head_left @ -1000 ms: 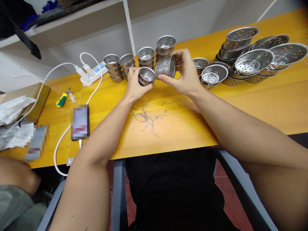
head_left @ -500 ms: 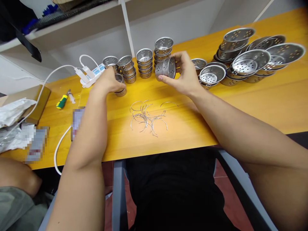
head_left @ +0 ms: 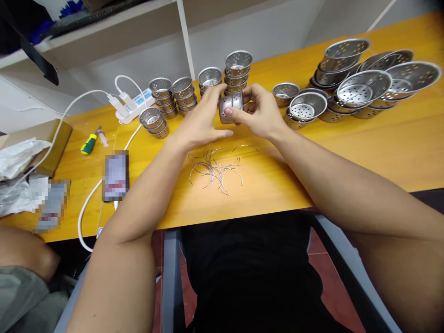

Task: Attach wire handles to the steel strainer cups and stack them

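Observation:
My right hand (head_left: 262, 111) grips a small perforated metal cup (head_left: 226, 115), tipped on its side above the table; whether another is nested with it I cannot tell. Beside that cup, my left hand (head_left: 199, 119) is open, thumb and fingers apart, the fingertips close to its rim. Behind the hands stand stacks of like cups, among them a tall stack (head_left: 237, 64) and a partly covered stack (head_left: 210, 77). To the left, a leaning short stack (head_left: 154, 124) rests in front of another cup stack (head_left: 163, 95). Below my hands lies a loose pile of curved metal wires (head_left: 215, 173).
Larger perforated metal baskets (head_left: 364, 90) are stacked at the right, with a small cup (head_left: 285, 92) next to them. Leftward lie a white power strip (head_left: 138, 106) with cables, a phone (head_left: 115, 178), a green-yellow screwdriver (head_left: 89, 144) and plastic bags (head_left: 24, 155). Another person's leg shows lower left.
My left hand has let go of the short stack at the left and moved right to the cup in my right hand. That stack now leans; the right hand has shifted slightly left.

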A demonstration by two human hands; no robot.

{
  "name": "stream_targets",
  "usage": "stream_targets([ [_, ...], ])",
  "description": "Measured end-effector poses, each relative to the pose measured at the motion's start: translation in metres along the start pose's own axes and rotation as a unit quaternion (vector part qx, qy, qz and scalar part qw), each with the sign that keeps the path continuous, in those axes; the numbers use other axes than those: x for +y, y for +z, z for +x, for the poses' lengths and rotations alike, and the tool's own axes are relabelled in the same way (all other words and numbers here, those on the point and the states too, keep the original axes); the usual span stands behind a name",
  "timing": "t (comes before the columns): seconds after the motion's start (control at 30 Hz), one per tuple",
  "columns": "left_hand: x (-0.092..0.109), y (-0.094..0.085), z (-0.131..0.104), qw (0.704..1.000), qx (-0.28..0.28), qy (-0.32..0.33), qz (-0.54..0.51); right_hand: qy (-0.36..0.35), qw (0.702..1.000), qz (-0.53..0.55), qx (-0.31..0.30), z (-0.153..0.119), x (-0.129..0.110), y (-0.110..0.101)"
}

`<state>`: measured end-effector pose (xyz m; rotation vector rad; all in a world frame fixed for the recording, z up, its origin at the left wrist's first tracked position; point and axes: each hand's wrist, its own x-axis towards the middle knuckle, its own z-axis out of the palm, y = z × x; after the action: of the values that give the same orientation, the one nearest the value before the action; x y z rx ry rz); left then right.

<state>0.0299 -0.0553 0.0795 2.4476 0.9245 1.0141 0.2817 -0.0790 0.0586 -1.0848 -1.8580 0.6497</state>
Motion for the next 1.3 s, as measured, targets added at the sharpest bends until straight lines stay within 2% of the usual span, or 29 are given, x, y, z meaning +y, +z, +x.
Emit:
stream_targets([
  [0.07, -0.01, 0.038, -0.005, 0.999, 0.021, -0.024, 0.004, -0.003, 1.0, -0.029, -0.002, -0.002, 0.0, 0.004],
  [0.1, -0.016, 0.05, -0.008, 0.999, 0.024, -0.04, 0.004, -0.008, 0.999, -0.046, -0.002, -0.004, 0.0, 0.005],
  [0.17, -0.026, 0.061, -0.013, 0.998, 0.018, -0.058, 0.006, -0.024, 0.997, -0.079, -0.002, -0.007, -0.004, 0.004],
  [0.27, -0.035, 0.054, -0.016, 0.997, 0.029, -0.07, 0.001, -0.043, 0.993, -0.108, -0.004, -0.008, -0.009, -0.003],
  [0.37, -0.045, 0.042, -0.015, 0.992, 0.092, -0.08, -0.013, -0.046, 0.991, -0.122, 0.002, -0.007, -0.008, -0.013],
  [0.47, -0.061, 0.037, -0.013, 0.985, 0.148, -0.088, -0.014, -0.048, 0.99, -0.134, -0.005, -0.004, 0.007, -0.02],
  [0.63, -0.086, 0.043, -0.011, 0.985, 0.144, -0.091, -0.025, -0.032, 0.988, -0.147, -0.023, 0.002, 0.042, -0.015],
  [0.8, -0.089, 0.048, -0.011, 0.984, 0.143, -0.098, -0.046, -0.015, 0.987, -0.157, -0.029, 0.004, 0.058, -0.006],
  [0.93, -0.082, 0.047, -0.012, 0.981, 0.143, -0.111, -0.069, -0.021, 0.987, -0.156, -0.039, 0.0, 0.041, -0.011],
  [1.07, -0.077, 0.045, -0.014, 0.975, 0.147, -0.13, -0.102, -0.057, 0.989, -0.133, -0.029, -0.006, -0.002, -0.026],
  [1.1, -0.076, 0.044, -0.014, 0.975, 0.144, -0.131, -0.107, -0.071, 0.989, -0.12, -0.058, -0.008, -0.013, -0.028],
  [1.17, -0.077, 0.044, -0.015, 0.976, 0.136, -0.13, -0.114, -0.119, 0.975, -0.092, -0.164, -0.013, -0.031, -0.024],
  [1.23, -0.077, 0.044, -0.016, 0.975, 0.135, -0.131, -0.117, -0.173, 0.941, -0.08, -0.279, -0.019, -0.041, -0.013],
  [1.3, -0.08, 0.045, -0.015, 0.973, 0.142, -0.136, -0.121, -0.206, 0.913, -0.09, -0.341, -0.024, -0.044, 0.003],
])
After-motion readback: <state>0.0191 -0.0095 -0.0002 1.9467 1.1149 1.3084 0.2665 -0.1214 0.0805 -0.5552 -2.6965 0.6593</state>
